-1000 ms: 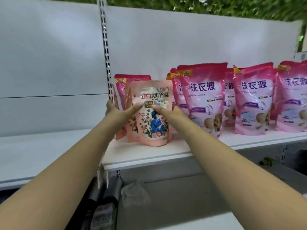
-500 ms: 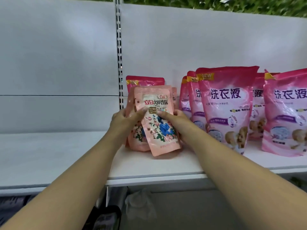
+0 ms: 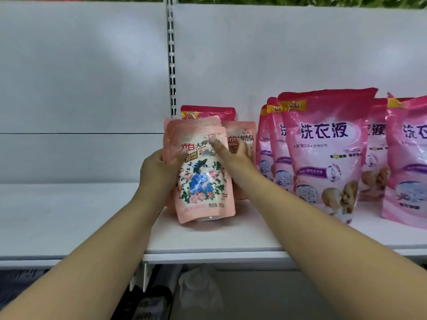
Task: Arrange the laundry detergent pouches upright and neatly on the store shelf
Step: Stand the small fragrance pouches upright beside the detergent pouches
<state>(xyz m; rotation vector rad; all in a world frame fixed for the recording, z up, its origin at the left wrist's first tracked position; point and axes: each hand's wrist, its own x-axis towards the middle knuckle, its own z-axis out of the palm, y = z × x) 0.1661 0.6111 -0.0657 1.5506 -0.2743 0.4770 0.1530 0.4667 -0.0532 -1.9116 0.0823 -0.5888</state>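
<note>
A small peach floral pouch stands upright near the front of the white shelf, with more peach pouches stacked behind it. My left hand grips the left edge of this stack. My right hand reaches behind the front pouch; its thumb lies on the pouch's top front and its fingers touch a second peach pouch further back. A dark pink pouch stands at the rear. Large pink pouches stand in rows to the right.
The slotted upright post divides the white back panel. Bare shelf board stretches to the left of the pouches. Dark items and a crumpled clear bag lie below the shelf edge. More pink pouches run off the right side.
The front peach pouch, tilted half a second ago, now stands straighter. My right hand has slid from its front to behind it, uncovering another peach pouch. The view has moved closer.
</note>
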